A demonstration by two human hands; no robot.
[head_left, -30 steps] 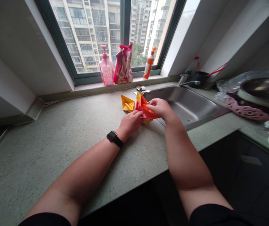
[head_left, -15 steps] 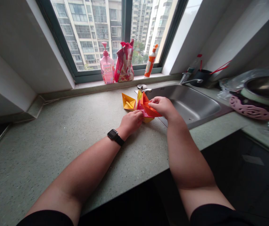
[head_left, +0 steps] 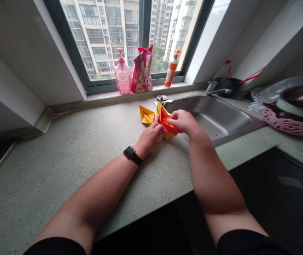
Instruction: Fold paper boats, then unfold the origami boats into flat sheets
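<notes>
Several folded paper boats in bright colours sit together on the counter beside the sink. My right hand (head_left: 182,122) pinches the orange paper boat (head_left: 165,122), which sits down inside a pink-red paper boat (head_left: 164,128). At the near left side of that stack, the bent fingers of my left hand (head_left: 153,135) grip the pink-red boat's edge; a black watch (head_left: 129,152) is on that wrist. Yellow paper (head_left: 169,135) shows beneath the stack. A yellow-orange paper boat (head_left: 146,116) stands just left, and a lighter yellow one (head_left: 159,107) rises behind. My fingertips are partly hidden.
The steel sink (head_left: 231,109) lies right of the boats, with a tap (head_left: 217,91) behind it. On the sill stand a pink pump bottle (head_left: 123,78), a red bag (head_left: 142,72) and an orange-white bottle (head_left: 171,71). Bowls and a pink basket (head_left: 284,122) are far right.
The orange boat has gone lower into the pink-red boat, so less pink shows. Both hands stay on the stack. The whole view has shifted slightly.
</notes>
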